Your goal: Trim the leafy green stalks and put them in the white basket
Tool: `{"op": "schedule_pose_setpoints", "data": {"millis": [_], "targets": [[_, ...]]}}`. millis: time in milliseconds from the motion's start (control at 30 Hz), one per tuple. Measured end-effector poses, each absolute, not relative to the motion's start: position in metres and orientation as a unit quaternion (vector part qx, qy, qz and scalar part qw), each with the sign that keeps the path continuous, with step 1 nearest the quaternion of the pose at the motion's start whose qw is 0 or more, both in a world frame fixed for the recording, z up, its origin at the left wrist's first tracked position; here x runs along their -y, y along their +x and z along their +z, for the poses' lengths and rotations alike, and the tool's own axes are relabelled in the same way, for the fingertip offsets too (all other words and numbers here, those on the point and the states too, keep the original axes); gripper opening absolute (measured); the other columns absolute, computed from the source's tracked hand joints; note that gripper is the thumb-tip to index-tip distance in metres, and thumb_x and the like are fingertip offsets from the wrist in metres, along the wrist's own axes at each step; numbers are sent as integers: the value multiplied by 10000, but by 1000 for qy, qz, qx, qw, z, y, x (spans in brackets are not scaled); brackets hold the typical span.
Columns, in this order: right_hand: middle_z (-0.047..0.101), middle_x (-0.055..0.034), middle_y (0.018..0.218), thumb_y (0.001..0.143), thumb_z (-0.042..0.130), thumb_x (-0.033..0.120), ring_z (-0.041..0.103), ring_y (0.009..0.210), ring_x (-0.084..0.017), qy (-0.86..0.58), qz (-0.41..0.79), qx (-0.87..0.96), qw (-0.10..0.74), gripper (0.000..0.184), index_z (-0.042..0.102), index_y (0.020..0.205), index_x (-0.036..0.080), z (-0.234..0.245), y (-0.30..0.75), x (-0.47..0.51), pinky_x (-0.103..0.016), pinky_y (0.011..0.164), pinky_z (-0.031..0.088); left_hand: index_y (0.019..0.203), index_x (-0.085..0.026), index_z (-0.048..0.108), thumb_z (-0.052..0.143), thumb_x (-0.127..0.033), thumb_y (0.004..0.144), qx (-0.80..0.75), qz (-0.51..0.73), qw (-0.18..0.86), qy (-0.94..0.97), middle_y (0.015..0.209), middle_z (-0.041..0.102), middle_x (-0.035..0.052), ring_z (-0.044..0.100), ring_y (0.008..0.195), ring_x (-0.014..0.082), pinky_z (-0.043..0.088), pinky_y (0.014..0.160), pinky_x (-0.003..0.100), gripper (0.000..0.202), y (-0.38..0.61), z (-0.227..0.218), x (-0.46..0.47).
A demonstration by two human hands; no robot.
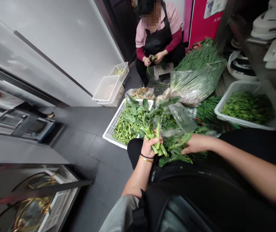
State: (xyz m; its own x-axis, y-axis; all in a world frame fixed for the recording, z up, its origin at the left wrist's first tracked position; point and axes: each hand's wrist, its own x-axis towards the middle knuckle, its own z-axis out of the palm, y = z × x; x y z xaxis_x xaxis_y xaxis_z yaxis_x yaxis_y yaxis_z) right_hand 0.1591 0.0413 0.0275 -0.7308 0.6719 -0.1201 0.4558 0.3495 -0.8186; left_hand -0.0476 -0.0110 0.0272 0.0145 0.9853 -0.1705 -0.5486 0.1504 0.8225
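My left hand (150, 146) is closed around a bunch of Chinese broccoli (157, 133), its thick pale-green cut stems pointing down toward me and its leaves fanning away. To the right, my right hand (193, 144) is down at a pile of loose leafy greens (173, 151) by my lap, fingers bent around some leaves; part of the fingers is hidden. Just beyond my left hand stands a white plastic basket (110, 133), where trimmed green stems (125, 127) and leaves lie. A clear plastic bag (182, 117) lies behind the loose greens.
A co-worker in a black apron (156, 42) crouches opposite, handling thin green stalks. Between us are a big bagged heap of scallions (195, 77) and a bag of scraps (141, 93). A white crate of greens (245, 122) stands right, stacked white crates (107, 88) left, a cart (31, 125) farther left.
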Motion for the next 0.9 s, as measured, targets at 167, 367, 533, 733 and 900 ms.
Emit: {"op": "schedule_pose_setpoints", "data": {"millis": [167, 367, 533, 733, 900], "targets": [[495, 16, 428, 743, 550, 585, 467, 435, -125, -473, 408, 745, 234, 437, 544, 528, 205, 59, 144, -82, -268, 480, 378, 840, -156, 585, 806, -262, 487, -399, 563, 653, 313, 627, 590, -1, 558, 514, 117, 435, 534, 261, 430, -38, 27, 13], [572, -45, 502, 817, 373, 609, 542, 460, -161, -440, 531, 636, 347, 511, 504, 545, 196, 44, 99, -73, -295, 512, 430, 873, -168, 567, 767, -249, 528, -421, 595, 625, 281, 641, 596, -1, 554, 521, 118, 422, 550, 267, 407, -28, 31, 17], [691, -129, 834, 773, 515, 339, 641, 773, -239, -406, 241, 850, 234, 236, 669, 796, 162, 24, 119, -34, -301, 654, 450, 834, -175, 550, 706, -242, 550, -382, 624, 657, 181, 632, 559, -11, 483, 503, 89, 399, 542, 254, 331, -31, 30, 11], [619, -25, 557, 519, 761, 408, 582, 517, -183, -394, 396, 828, 42, 289, 626, 669, 200, 34, 160, -53, -264, 477, 383, 825, -167, 558, 629, -215, 550, -338, 601, 705, 168, 585, 485, -17, 361, 468, 69, 343, 518, 249, 289, -40, 30, 12], [594, 3, 596, 825, 454, 481, 509, 436, -102, -431, 567, 621, 327, 317, 537, 749, 184, 53, 124, -90, -228, 435, 375, 793, -156, 560, 602, -203, 566, -319, 586, 725, 168, 561, 443, -21, 332, 463, 69, 313, 510, 243, 236, -27, 28, 18]]}}
